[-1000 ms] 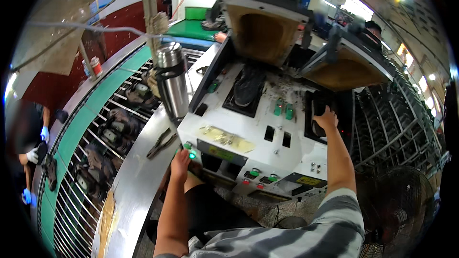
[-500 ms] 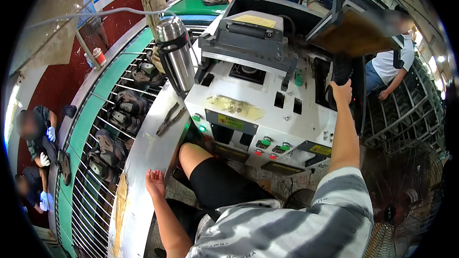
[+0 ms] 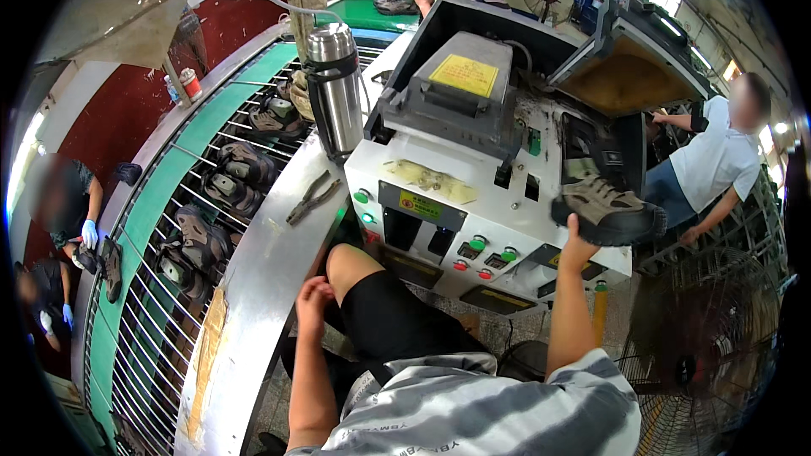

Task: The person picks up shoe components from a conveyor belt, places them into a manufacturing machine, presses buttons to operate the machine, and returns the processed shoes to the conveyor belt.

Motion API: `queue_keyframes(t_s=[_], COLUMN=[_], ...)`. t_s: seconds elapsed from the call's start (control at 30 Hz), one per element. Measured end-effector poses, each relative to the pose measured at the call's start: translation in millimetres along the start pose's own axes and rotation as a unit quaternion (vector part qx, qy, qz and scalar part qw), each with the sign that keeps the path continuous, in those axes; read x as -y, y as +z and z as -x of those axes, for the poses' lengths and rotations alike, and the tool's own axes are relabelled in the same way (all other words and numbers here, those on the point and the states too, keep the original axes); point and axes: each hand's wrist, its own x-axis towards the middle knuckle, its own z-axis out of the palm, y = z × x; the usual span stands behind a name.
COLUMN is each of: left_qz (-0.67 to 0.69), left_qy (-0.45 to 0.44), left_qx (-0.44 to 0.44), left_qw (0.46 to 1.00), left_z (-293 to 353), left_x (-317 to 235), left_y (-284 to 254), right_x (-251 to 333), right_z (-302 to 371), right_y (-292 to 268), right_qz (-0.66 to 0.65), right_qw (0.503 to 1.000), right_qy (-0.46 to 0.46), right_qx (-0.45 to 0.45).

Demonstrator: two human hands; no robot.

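A brown and grey shoe [image 3: 610, 209] with a dark sole is in my right hand [image 3: 581, 247], in front of the machine's right-hand bay. My fingers grip it at its left end, and the sole hides part of the hand. Behind the shoe, the bay [image 3: 591, 143] stands uncovered, its hinged lid [image 3: 635, 67] raised. My left hand [image 3: 313, 300] hovers beside my knee near the metal ledge, its fingers curled in and nothing visible in them. The white machine [image 3: 439, 245] has red and green buttons on its front.
Pliers [image 3: 314, 197] and a steel flask [image 3: 334, 89] stand or lie on the metal ledge [image 3: 253, 304]. Left of it, a roller rack [image 3: 160, 329] carries several shoes [image 3: 203, 236]. A fan [image 3: 688, 363] stands at right. Co-workers are at left, behind the machine and at right.
My right hand has brought the shoe out of the right bay toward me. My left hand has shifted right, its fingers curling in. My view has turned slightly.
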Motion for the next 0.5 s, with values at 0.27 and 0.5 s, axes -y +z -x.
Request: queue_keyframes(t_s=[0.27, 0.5], left_qz=[0.148, 0.361], left_qy=[0.116, 0.275], left_qx=[0.255, -0.095], left_qw=[0.949, 0.886], left_z=[31.5, 48.7], left_x=[-56.7, -116.5], left_y=[99.6, -35.1], right_x=[182.8, 270.3], right_z=[107.1, 156.8], right_y=[88.3, 170.2], right_qz=[-0.224, -0.202], right_qw=[0.768, 0.614], right_qy=[0.292, -0.203], right_qx=[0.524, 0.736])
